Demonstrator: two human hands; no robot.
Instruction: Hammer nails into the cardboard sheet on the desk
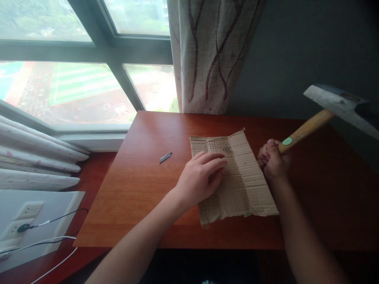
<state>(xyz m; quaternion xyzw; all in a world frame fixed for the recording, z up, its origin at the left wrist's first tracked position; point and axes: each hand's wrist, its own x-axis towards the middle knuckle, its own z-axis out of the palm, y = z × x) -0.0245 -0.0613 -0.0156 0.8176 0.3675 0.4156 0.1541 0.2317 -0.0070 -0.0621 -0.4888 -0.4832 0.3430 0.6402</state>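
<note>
Gripping hammer (340, 104) in right hand (272, 159): fist fully closed round the butt end of the wooden handle (308, 128), just under the green sticker (287, 141), head raised up and out to the right, well clear of the counter (133, 189). Pinning cardboard sheet (245, 185) with left hand (201, 177): palm down, fingers straight and loosely together, nothing grasped, fingertips just short of a small cluster of nails (226, 148) at the perforated patch near the sheet's far edge. Judging the hammer head-heavy: steel on a light wood shaft, so a butt grip gives a long lever with less control; a hold closer to the sticker looks steadier. Smooth handle, possibly slick in a damp palm. Cardboard looks light, creased, torn at the near edge and floppy, likely to skate on polished wood, so better held by flat pressure than by pinching an edge. Spare nails (165, 157) lying loose to the left, well apart from the sheet: small, stiff, pointed, best pinched by the shank.
</note>
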